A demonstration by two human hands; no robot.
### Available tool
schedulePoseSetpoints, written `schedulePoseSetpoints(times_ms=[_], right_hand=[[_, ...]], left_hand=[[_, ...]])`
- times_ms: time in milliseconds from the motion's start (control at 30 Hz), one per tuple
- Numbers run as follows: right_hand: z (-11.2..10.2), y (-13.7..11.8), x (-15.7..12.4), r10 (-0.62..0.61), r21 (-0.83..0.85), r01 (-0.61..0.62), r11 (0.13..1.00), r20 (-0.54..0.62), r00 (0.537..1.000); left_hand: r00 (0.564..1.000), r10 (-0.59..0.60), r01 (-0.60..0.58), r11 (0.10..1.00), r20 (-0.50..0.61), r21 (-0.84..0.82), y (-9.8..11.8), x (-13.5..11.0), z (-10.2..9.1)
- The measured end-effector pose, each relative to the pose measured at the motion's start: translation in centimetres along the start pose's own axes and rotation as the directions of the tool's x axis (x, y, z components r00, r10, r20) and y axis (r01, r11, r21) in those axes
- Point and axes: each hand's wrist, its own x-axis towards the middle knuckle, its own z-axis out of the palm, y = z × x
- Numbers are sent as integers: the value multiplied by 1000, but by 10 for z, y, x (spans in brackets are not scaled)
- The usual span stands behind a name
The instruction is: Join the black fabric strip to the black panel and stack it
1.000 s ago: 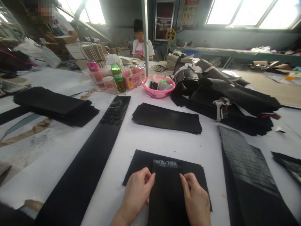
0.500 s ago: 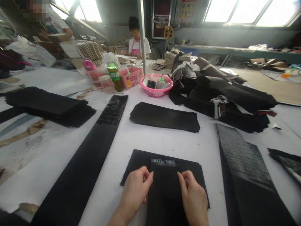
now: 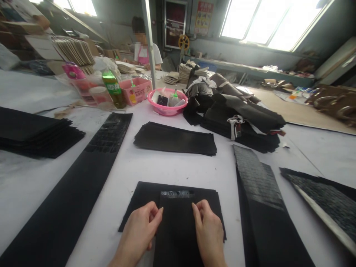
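A black strip of sheet material (image 3: 177, 226), with a shiny wet-looking band at its far end, lies over a wider black sheet (image 3: 132, 200) on the white table. My left hand (image 3: 140, 228) pinches the strip's left edge between thumb and fingers. On the opposite edge, my right hand (image 3: 208, 228) is closed in the same way, its fingertips at the strip's right side. Beyond both hands sits a small stack of black pieces (image 3: 175, 139). The strip's near end runs out of view.
A long black strip (image 3: 69, 189) lies left, beside a black stack (image 3: 33, 133). Grey-coated black strips (image 3: 258, 181) lie right. Farther back stand a pink basin (image 3: 167, 109), a green bottle (image 3: 112, 89), a pink box (image 3: 137, 92) and a heap of dark material (image 3: 241, 111). A person (image 3: 144, 52) sits behind.
The view has swung to the right, so the table and its contents appear farther left. Both hands keep their pinch at the strip's edges, with little visible movement against it.
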Motion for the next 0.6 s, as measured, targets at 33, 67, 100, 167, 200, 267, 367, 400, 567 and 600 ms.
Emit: schedulePoseSetpoints(times_ms=[33, 67, 100, 167, 200, 267, 367, 400, 567, 600], right_hand=[[0, 0, 0, 10, -4, -10, 1000, 9, 1000], [-1, -1, 0, 16, -9, -16, 1000, 14, 1000], [-1, -1, 1, 19, -13, -19, 1000, 17, 1000], [-2, -1, 1, 19, -14, -18, 1000, 20, 1000], [-2, -1, 1, 17, -11, -17, 1000, 19, 1000], [-2, -2, 2, 14, -3, -14, 1000, 13, 1000], [-2, -1, 2, 18, 5, -18, 1000, 8, 1000], [-2, -1, 3, 19, 9, -19, 1000, 10, 1000], [-3, -2, 4, 29, 22, -30, 999, 33, 999], [-3, -2, 4, 31, 22, -32, 999, 35, 999]], left_hand=[[1000, -5, 5, 1000, -2, 8, 1, 0, 0], [1000, -11, 11, 1000, -5, 15, 2, -1, 0], [1000, -14, 14, 1000, -8, 21, 3, -1, 0], [1000, -15, 15, 1000, -8, 21, 3, -1, 0], [1000, -13, 13, 1000, -7, 18, 3, -1, -1], [1000, -7, 7, 1000, -4, 8, 3, -1, -1], [1000, 1, -1, 1000, -4, -1, 1, -1, -1], [1000, 1, -1, 1000, -4, 0, 1, -1, -1], [1000, -8, 8, 1000, -3, 11, 1, -1, -1], [1000, -5, 5, 1000, -5, 14, 1, -1, -1]])
